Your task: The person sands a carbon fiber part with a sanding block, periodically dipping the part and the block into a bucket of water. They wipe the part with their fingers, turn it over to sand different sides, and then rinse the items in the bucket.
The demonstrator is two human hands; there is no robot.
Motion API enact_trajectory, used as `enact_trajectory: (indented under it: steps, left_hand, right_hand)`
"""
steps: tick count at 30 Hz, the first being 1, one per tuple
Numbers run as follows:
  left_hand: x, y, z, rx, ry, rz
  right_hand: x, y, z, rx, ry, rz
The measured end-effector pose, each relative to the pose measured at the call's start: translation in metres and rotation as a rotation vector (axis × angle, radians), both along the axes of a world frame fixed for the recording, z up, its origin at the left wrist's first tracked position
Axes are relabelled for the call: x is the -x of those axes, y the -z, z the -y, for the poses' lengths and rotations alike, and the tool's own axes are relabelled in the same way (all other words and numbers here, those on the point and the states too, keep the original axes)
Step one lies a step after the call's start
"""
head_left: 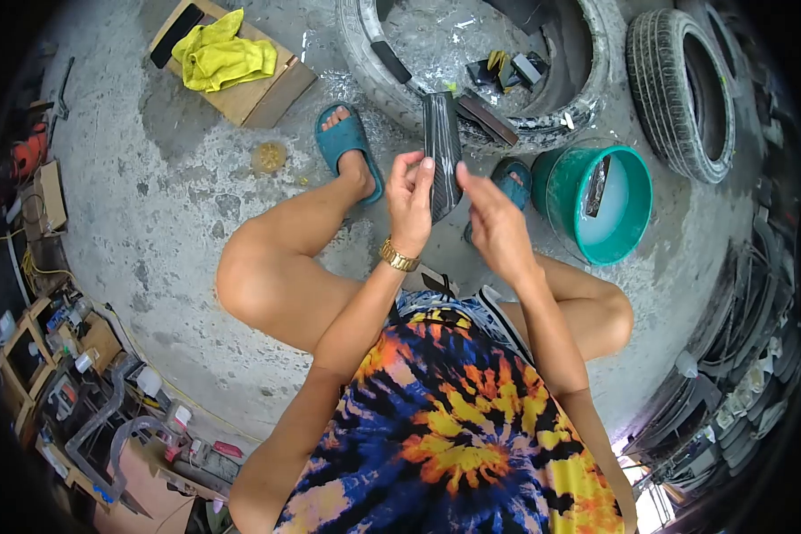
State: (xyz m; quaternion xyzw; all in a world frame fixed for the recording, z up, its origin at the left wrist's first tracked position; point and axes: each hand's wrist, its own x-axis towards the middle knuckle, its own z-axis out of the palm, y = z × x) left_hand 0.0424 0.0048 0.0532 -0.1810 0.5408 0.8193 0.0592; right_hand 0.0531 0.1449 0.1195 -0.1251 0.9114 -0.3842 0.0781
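A long, dark, glossy carbon-fibre-patterned panel (442, 147) stands nearly upright in front of me, between my hands. My left hand (409, 200) is closed on its left edge, with the thumb along the near face. My right hand (500, 227) is at the panel's right edge; its index fingertip is close to or touching the lower part, and the other fingers are loosely bent and apart. A gold watch (400, 256) is on the left wrist. Whatever the fingers do behind the panel is hidden.
A green bucket (639, 209) of cloudy liquid, with a dark strip in it, stands at right. Ahead lies a tyre (369, 76) with dark pieces and small blocks inside. Another tyre (663, 98) leans farther right. A yellow cloth (222, 58) rests on a wooden box (276, 93).
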Motion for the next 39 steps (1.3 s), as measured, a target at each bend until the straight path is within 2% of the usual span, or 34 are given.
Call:
enact_trajectory:
  steps: [5,8,12,14,15,16,18,20,22,25,29,32,34,35,37,38,39]
  left_hand:
    - [-0.004,-0.002,0.001,-0.008,-0.047,0.004]
    - [-0.001,-0.013,-0.002,0.002,-0.116,0.005]
    - [0.000,-0.008,0.004,0.055,-0.164,0.063]
    - [0.001,-0.002,0.005,0.081,-0.162,0.061]
    - [0.001,-0.003,0.005,0.064,-0.152,0.070]
    - [0.002,-0.004,0.005,0.049,-0.144,0.080]
    - [0.001,-0.005,0.006,0.012,-0.136,0.094]
    - [0.001,-0.005,0.006,-0.025,-0.122,0.107]
    - [-0.002,0.000,0.008,-0.192,-0.070,0.230]
    - [0.001,-0.034,0.011,-0.329,-0.020,0.389]
    - [-0.002,-0.013,0.011,-0.366,0.006,0.377]
    - [-0.003,-0.001,0.005,-0.392,-0.125,0.351]
    - [0.001,-0.006,0.010,-0.380,-0.018,0.399]
    - [0.001,-0.010,0.014,-0.378,-0.016,0.396]
    - [0.003,-0.022,0.020,-0.359,0.168,0.461]
    - [0.003,-0.025,0.021,-0.354,0.181,0.454]
    - [0.002,-0.026,0.021,-0.365,0.236,0.458]
  right_hand:
    - [-0.031,-0.014,0.007,-0.320,-0.125,-0.007]
    - [-0.045,-0.018,0.016,-0.427,-0.151,-0.013]
    - [-0.070,-0.015,0.020,-0.421,-0.214,-0.004]
    - [-0.076,-0.014,0.015,-0.323,-0.274,0.052]
    - [-0.074,-0.016,0.012,-0.206,-0.204,0.057]
    - [-0.070,-0.017,0.007,-0.206,-0.207,0.056]
    - [-0.058,-0.018,-0.003,-0.096,-0.021,-0.033]
    - [-0.044,-0.016,-0.006,-0.125,0.023,-0.072]
    - [-0.033,-0.026,0.001,-0.154,0.022,-0.114]
    - [-0.027,-0.027,0.008,-0.249,-0.089,-0.086]
    - [-0.033,-0.019,0.013,-0.338,-0.168,-0.103]
    - [-0.048,-0.016,0.010,-0.347,-0.290,-0.078]
    - [-0.040,-0.025,0.001,-0.328,-0.329,-0.066]
    - [-0.029,-0.025,-0.005,-0.291,-0.239,-0.140]
    - [0.000,-0.032,-0.006,-0.256,-0.077,-0.216]
    - [0.012,-0.029,-0.009,-0.257,-0.064,-0.224]
    - [0.022,-0.026,-0.012,-0.206,-0.194,-0.219]
